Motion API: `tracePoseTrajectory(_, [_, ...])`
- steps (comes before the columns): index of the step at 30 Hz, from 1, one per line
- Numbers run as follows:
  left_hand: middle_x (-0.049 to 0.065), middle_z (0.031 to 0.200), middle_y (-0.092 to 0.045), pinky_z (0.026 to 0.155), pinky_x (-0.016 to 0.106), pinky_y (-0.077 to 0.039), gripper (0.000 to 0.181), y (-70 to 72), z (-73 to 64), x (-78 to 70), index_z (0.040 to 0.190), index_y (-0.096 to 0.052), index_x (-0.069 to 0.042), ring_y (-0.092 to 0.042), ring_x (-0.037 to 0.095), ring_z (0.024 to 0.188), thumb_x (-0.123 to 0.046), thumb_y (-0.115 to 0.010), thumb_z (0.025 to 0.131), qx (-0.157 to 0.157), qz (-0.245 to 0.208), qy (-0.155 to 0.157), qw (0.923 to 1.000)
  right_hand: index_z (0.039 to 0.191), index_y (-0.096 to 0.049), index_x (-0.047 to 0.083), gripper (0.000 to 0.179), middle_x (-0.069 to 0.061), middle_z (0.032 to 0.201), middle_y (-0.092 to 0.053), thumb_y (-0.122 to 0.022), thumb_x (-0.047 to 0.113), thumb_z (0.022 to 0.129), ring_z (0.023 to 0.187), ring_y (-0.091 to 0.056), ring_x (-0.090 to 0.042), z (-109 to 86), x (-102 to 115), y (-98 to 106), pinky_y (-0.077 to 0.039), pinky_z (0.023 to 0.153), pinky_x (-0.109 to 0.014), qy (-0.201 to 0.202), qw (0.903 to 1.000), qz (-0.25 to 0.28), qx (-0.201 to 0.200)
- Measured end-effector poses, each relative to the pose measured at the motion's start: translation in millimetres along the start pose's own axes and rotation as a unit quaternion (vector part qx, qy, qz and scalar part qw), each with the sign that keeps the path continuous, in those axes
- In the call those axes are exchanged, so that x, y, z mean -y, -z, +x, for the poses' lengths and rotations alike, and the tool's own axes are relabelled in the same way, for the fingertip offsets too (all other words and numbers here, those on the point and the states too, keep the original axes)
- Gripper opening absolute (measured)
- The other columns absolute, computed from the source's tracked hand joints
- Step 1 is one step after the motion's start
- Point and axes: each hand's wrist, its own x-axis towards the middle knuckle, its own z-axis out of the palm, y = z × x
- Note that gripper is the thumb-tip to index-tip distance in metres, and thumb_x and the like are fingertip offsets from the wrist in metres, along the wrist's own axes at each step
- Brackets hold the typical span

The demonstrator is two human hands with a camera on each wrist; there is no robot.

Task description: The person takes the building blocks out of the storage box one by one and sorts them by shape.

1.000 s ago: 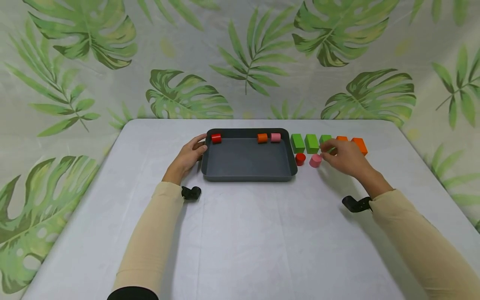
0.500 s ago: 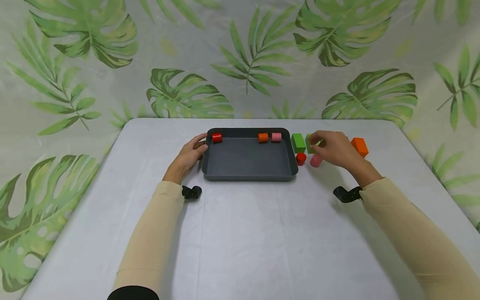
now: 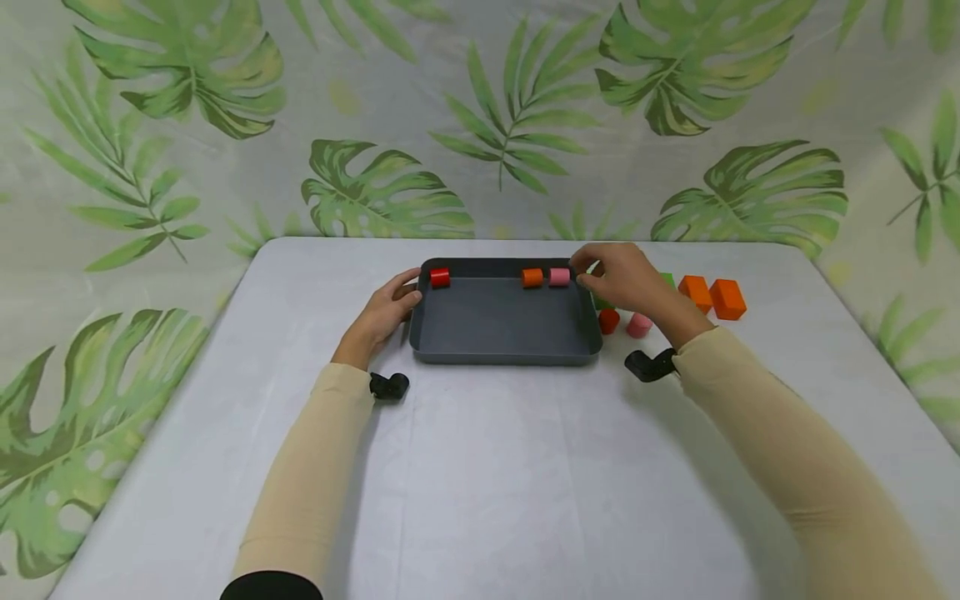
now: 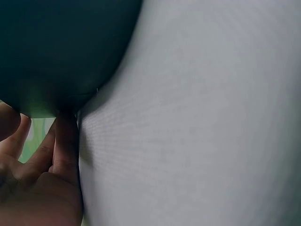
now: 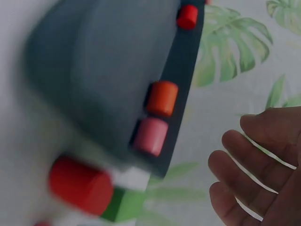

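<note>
A dark grey baking tray (image 3: 510, 325) lies on the table, with a red cylinder (image 3: 440, 277), an orange cylinder (image 3: 532, 277) and a pink cylinder (image 3: 558, 277) along its far wall. My left hand (image 3: 381, 321) touches the tray's left side; in the left wrist view its fairly straight fingers (image 4: 65, 146) reach the outside wall. At the tray's far right corner hovers my right hand (image 3: 618, 275), nearest the pink cylinder. Its loosely bent fingers (image 5: 244, 169) hold nothing in the right wrist view.
Right of the tray stand another red cylinder (image 3: 608, 322) and a second pink cylinder (image 3: 639, 325). Green blocks (image 3: 667, 280), partly hidden by my right hand, sit behind them. Two orange blocks (image 3: 727, 299) are farther right. A leaf-patterned cloth (image 3: 525, 125) hangs behind the table.
My right hand has moved left from over the green and orange blocks to the tray's far right corner. The left hand stays at the tray's left side.
</note>
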Motion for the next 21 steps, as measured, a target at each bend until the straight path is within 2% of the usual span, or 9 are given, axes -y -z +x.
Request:
tracePoseTrajectory(6, [0.008, 0.163, -0.031, 0.122, 0.044, -0.033, 0.055, -1.2, -1.5, -1.2, 0.155, -0.033, -0.031, -0.037, 0.026, 0.147, -0.017, -0.049, 0.105, -0.004, 0.003, -0.003, 1.0, 0.125, -0.065, 0.005, 0.03, -0.017, 0.125, -0.067, -0.059, 0.01, 0.096, 0.114, -0.064, -0.033, 26.3, 26.4, -9.9, -0.054, 0.096, -0.049, 0.02, 0.9995, 0.011, 0.022])
tracePoseTrajectory(15, [0.01, 0.162, -0.033, 0.121, 0.044, -0.035, 0.055, -0.6, -0.8, -0.2, 0.155, -0.034, -0.03, -0.04, 0.027, 0.146, -0.017, -0.049, 0.105, -0.007, 0.0, -0.016, 0.9998, 0.126, -0.065, 0.003, 0.031, -0.016, 0.125, -0.067, -0.057, 0.006, 0.096, 0.115, -0.064, -0.03, 60.8, 66.6, -34.2, -0.053, 0.099, -0.045, 0.114, 0.9916, 0.004, 0.061])
tracePoseTrajectory(21, [0.009, 0.162, -0.034, 0.121, 0.044, -0.035, 0.054, 0.2, -0.9, 0.5, 0.155, -0.035, -0.03, -0.04, 0.026, 0.146, -0.018, -0.05, 0.104, -0.009, -0.001, -0.01, 0.9999, 0.129, -0.063, 0.003, 0.035, -0.014, 0.13, -0.064, -0.055, 0.003, 0.096, 0.11, -0.064, -0.029, 82.8, 86.5, -54.9, -0.053, 0.097, -0.042, 0.127, 0.9874, -0.008, 0.094])
